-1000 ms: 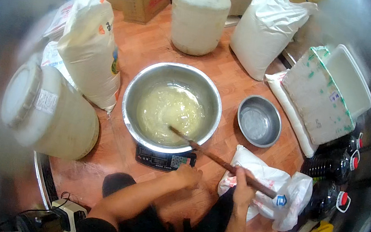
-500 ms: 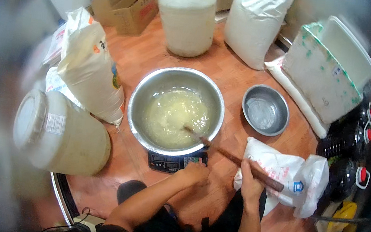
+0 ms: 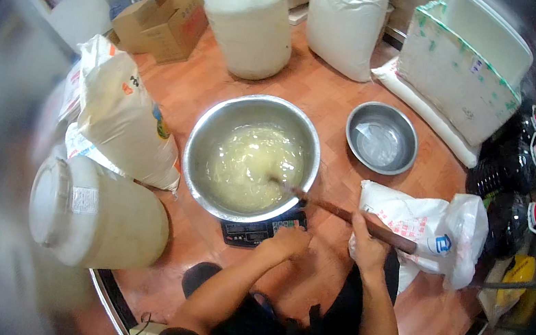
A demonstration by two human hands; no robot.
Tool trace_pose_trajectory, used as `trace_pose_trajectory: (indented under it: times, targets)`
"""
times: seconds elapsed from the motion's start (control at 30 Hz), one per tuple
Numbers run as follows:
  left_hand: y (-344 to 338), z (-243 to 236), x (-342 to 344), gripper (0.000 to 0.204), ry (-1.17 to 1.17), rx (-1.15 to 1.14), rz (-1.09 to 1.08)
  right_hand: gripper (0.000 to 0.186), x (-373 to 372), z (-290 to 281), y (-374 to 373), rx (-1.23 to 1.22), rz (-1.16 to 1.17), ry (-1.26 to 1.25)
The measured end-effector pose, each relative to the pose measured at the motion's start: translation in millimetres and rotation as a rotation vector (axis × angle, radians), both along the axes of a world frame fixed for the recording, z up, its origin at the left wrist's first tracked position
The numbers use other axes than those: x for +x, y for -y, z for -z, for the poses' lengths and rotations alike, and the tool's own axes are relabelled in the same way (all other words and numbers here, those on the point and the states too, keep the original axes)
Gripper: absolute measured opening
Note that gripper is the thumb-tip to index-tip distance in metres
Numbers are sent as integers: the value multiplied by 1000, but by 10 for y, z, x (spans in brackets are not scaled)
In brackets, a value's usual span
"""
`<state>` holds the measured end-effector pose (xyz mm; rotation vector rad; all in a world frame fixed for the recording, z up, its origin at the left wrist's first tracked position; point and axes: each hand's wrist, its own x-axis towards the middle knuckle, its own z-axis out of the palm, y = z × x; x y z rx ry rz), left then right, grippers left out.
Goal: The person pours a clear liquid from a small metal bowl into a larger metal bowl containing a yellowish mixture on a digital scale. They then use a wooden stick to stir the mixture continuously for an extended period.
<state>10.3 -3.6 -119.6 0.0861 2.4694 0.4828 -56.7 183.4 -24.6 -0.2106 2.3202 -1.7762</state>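
A wide steel bowl [image 3: 188,169] of pale yellow, glossy liquid [image 3: 254,165] rests on a black digital scale [image 3: 245,233]. My right hand [image 3: 368,241] is wrapped round a brown wooden stick [image 3: 338,210], whose far end dips into the liquid. That dipped end is blurred by motion. My left hand [image 3: 290,241] is curled into a loose fist by the scale's right side, just below the bowl; nothing shows sticking out of it. Under the stick, near my right hand, lies a white printed plastic bag [image 3: 406,216].
A smaller metal basin [image 3: 383,140] sits to the right. Around the back stand a cloudy plastic barrel [image 3: 247,26], a white sack [image 3: 344,26] and a foam box [image 3: 458,75]. At left are an open sack [image 3: 120,114] and a lidded barrel [image 3: 108,220]. Dark bottles [image 3: 506,217] line the right.
The whole view has shifted and tilted slightly. The stick's dipped end has moved a little in the liquid. Both hands keep their grips and places.
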Motion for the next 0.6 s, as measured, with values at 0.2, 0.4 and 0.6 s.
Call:
trace_pose_trajectory:
  times: [0.2,0.4,0.6]
  targets:
    - [-50,394,-99,65,-113,-22,37,25,-3,720,554,-292,-318,-27]
    - [37,115,25,63,1,-69,-15,18,75,110,-36,-130,-74,40]
    - [-177,123,-104,64,-59,-126,22,23,-148,642,432,-352,-203,26]
